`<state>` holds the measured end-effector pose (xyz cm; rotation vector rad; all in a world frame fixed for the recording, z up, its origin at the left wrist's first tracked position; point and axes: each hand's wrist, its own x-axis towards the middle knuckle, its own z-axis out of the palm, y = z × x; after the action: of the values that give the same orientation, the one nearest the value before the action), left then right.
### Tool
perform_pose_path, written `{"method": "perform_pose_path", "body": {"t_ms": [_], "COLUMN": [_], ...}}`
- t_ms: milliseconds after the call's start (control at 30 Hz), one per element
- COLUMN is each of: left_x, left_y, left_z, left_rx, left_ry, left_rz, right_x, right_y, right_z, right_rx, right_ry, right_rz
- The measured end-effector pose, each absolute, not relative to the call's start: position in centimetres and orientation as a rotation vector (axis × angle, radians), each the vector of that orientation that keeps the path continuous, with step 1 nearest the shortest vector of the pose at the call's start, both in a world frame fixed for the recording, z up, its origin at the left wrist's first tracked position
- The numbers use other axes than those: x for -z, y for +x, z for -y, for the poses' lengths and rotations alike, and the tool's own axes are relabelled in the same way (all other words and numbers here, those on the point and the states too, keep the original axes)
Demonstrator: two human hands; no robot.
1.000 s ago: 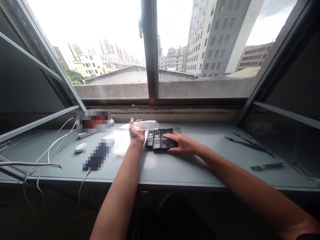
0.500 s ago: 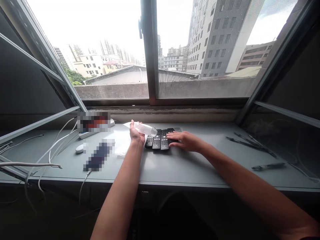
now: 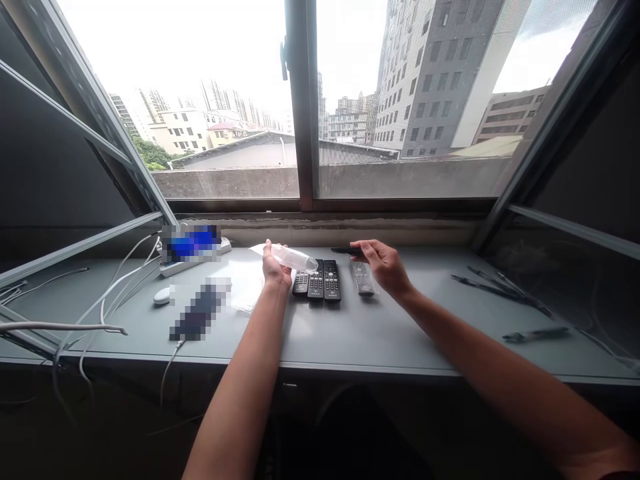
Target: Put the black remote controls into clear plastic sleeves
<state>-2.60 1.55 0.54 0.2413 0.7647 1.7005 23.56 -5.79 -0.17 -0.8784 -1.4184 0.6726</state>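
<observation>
My left hand [image 3: 277,268] is closed round a clear plastic bag [image 3: 295,259], whose rounded mouth gapes toward the right. Just past that mouth, several black remote controls lie side by side; one is the rightmost remote [image 3: 332,280]. My right hand [image 3: 384,263] pinches another black remote control [image 3: 346,251] by its right end, raised off the desk and seen edge-on. Under and beside that hand, a bagged remote [image 3: 363,279] rests in clear plastic. Left of my left wrist lies a pile of white, see-through bags [image 3: 245,293].
On the left stand a power strip [image 3: 196,259] with white cables, a white mouse-like object [image 3: 162,296] and a blurred-out phone-shaped thing [image 3: 201,309]. Dark cables [image 3: 500,289] and a clear packet [image 3: 536,334] lie on the right. The desk's front edge [image 3: 370,370] runs below my forearms.
My right hand has picked up a remote from the row's right end and lifted it up and rightward, uncovering the bagged remote. My left hand holds the bag much as before.
</observation>
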Motion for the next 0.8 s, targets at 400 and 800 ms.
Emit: {"method": "perform_pose_path", "body": {"t_ms": [400,800], "left_x": [-0.4,-0.4], "left_y": [-2.6,-2.5], "left_z": [-1.6,-1.5], "left_rx": [-1.725,-1.710], "left_ry": [0.248,0.294], "left_rz": [-0.781,-0.799], "right_x": [-0.2,-0.8], "right_y": [24.4,23.5], "right_z": [4.8,6.1], "right_rx": [-1.498,-1.932], "right_ry": [-0.693,-0.554], "right_rz": [0.807,0.805]}}
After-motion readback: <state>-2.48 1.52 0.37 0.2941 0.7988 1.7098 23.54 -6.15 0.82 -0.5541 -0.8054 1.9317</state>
